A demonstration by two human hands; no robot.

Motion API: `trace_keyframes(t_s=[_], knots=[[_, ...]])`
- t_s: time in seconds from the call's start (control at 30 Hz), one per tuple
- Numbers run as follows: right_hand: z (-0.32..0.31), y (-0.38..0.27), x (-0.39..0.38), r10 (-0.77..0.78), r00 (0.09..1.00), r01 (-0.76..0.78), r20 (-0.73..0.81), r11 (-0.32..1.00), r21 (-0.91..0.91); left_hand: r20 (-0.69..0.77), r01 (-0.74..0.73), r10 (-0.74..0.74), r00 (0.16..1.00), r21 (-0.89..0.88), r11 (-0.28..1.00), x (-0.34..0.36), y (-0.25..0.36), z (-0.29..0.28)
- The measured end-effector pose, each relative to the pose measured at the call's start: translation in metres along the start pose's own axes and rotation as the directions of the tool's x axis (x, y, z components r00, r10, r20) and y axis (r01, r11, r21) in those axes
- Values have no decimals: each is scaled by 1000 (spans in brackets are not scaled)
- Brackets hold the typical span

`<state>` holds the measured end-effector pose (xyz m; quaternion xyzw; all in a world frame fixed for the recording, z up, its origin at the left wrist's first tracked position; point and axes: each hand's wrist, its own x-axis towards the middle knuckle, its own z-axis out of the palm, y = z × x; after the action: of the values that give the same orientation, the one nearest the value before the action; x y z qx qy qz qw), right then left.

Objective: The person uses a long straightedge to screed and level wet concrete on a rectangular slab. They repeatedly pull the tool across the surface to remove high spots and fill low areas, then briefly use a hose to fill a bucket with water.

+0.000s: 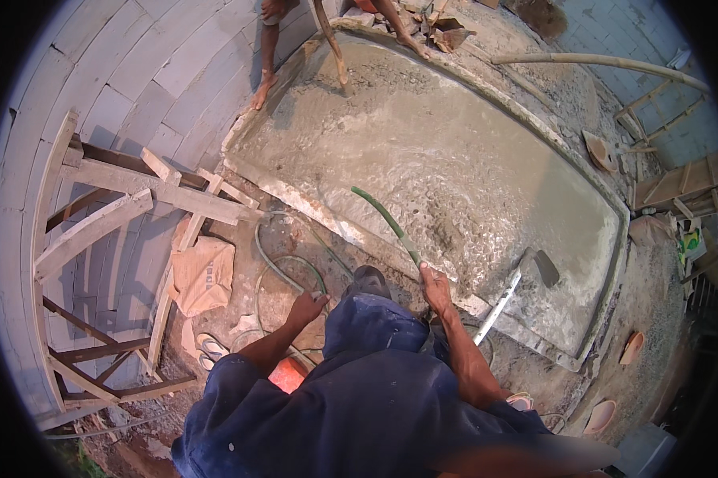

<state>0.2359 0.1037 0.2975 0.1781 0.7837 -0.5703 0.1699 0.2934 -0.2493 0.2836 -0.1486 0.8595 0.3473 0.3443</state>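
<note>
My right hand (435,288) is wrapped round a green hose (387,217), whose free end sticks out over a shallow trough of wet grey cement mix (391,131). Lower and to the left, my left hand (308,307) has its fingers curled where a loop of the same hose meets them. To the right of my right hand lies a hoe (502,301) with a white handle across the trough's near rim. Its dark blade rests on the wet mix. Around the middle of the trough the surface is rippled and lumpy; whether water leaves the hose cannot be made out.
Another person's bare feet (264,89) stand at the trough's far rim, beside a wooden pole (331,40) dipping into the mix. At left, a timber frame (160,191) leans by a block wall, near a brown paper sack (202,273). Sandals (600,417) lie at right.
</note>
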Motion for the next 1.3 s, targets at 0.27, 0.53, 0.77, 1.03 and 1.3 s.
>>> trace_keyframes(t_s=[0.27, 0.53, 0.77, 1.03, 1.3], knots=[[-5, -7, -18, 0, 999, -2, 52, 999, 36, 474, 317, -188, 860, -207, 925, -82, 74, -20], [4, -11, -26, -22, 999, 22, 26, 1000, 9, 768, 701, -153, 623, -461, 544, -124, 151, -38], [-6, 2, -9, -33, 982, 8, -186, 991, -134, 746, 717, -189, 638, -486, 501, -108, 167, -44], [-28, 6, -20, 94, 813, -146, -574, 988, -45, 757, 714, -144, 637, -509, 481, -82, 161, -45], [-34, 34, -26, 284, 580, -341, -764, 936, 89, 792, 722, -197, 577, -382, 577, -53, 171, -57]])
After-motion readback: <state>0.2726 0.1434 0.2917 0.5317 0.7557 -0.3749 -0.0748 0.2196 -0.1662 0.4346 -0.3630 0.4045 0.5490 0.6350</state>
